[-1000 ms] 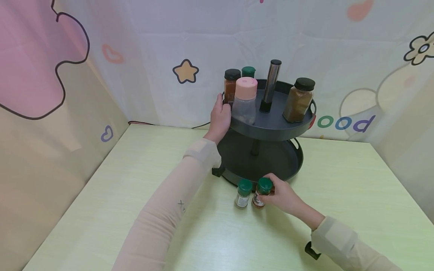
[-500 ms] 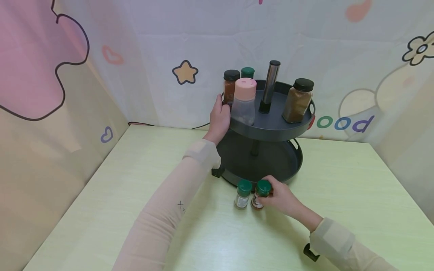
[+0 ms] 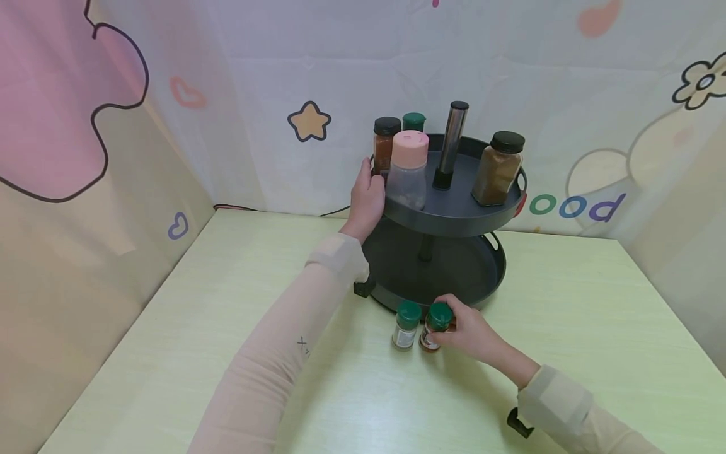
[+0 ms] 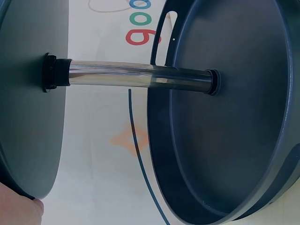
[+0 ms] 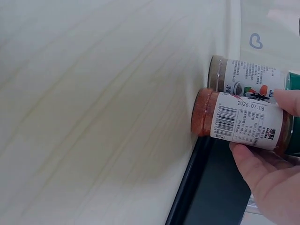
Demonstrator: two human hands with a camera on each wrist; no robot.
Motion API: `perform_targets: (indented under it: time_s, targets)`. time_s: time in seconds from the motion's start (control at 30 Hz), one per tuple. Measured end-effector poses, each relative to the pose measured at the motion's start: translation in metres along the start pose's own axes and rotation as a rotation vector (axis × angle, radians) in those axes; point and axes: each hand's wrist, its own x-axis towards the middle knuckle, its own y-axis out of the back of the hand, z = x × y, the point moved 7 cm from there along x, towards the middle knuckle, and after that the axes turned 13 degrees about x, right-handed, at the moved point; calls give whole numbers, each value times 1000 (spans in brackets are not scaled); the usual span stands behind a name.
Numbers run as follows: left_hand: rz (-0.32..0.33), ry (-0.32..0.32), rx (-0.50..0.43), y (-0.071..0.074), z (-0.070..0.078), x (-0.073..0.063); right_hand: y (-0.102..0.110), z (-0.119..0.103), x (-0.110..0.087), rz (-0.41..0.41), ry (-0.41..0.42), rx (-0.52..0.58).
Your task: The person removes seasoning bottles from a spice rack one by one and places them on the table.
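Note:
My left hand [image 3: 367, 198] grips the left rim of the upper tier of a black two-tier turntable rack [image 3: 448, 224]. In the left wrist view a fingertip [image 4: 28, 206] shows at that tier's edge; the other fingers are hidden. A spice jar of red powder with a green cap [image 5: 248, 122] stands in front of the lower tier, pinched between thumb and fingers of my right hand [image 3: 473, 333]. Just left of it is a second green-capped spice jar [image 3: 405, 328], holding pale brown powder.
On the upper tier stand a pink-capped clear bottle [image 3: 409, 167], a black-capped jar of reddish spice [image 3: 384, 151], a green-capped jar [image 3: 414, 122] and a square jar of brown powder [image 3: 499, 170]. A metal post [image 3: 452, 142] rises between them. A printed cloth [image 3: 255, 113] hangs behind the table [image 3: 238, 284].
The right hand and the red-powder jar have shifted very slightly left. The left hand keeps its hold on the upper tier, and the jars on it stand as before.

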Motion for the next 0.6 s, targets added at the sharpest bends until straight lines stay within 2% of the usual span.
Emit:
perform_targets:
  time_s: [0.6]
  targets:
    - [7, -2, 9, 1, 0, -1, 4, -12, -3, -44, 56, 13]
